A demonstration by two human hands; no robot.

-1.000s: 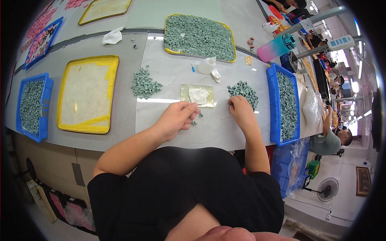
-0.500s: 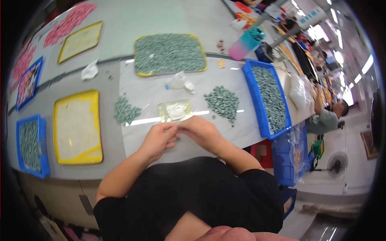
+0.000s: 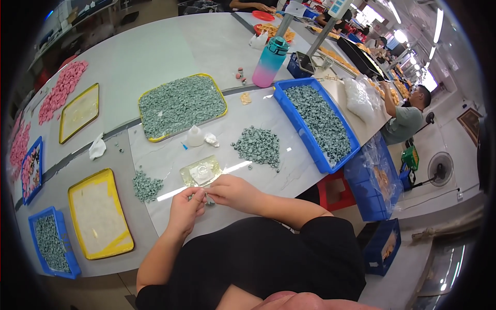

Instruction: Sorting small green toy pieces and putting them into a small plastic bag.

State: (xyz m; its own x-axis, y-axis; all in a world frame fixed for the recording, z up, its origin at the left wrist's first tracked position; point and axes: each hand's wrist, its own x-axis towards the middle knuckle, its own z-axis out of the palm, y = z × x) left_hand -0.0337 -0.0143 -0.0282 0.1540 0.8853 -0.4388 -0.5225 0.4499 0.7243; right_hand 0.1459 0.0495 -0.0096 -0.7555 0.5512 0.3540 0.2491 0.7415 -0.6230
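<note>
Across the pale table (image 3: pixel 219 49) lie green pieces (image 3: pixel 258 146), ceiling lights (image 3: pixel 438 26) beyond.

yellow-rim trays (image 3: pixel 98 212): 3 | blue bins (image 3: pixel 302 130) with green pieces (image 3: pixel 318 121): 2 | loose green heaps (image 3: pixel 257 147): 2 | drink bottle (image 3: pixel 268 64): 1 | yellowish plate (image 3: pixel 188 176): 1

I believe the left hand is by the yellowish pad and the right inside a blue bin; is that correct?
The right hand is not in a blue bin: the head view shows it beside the left hand, by the yellowish pad.
</note>
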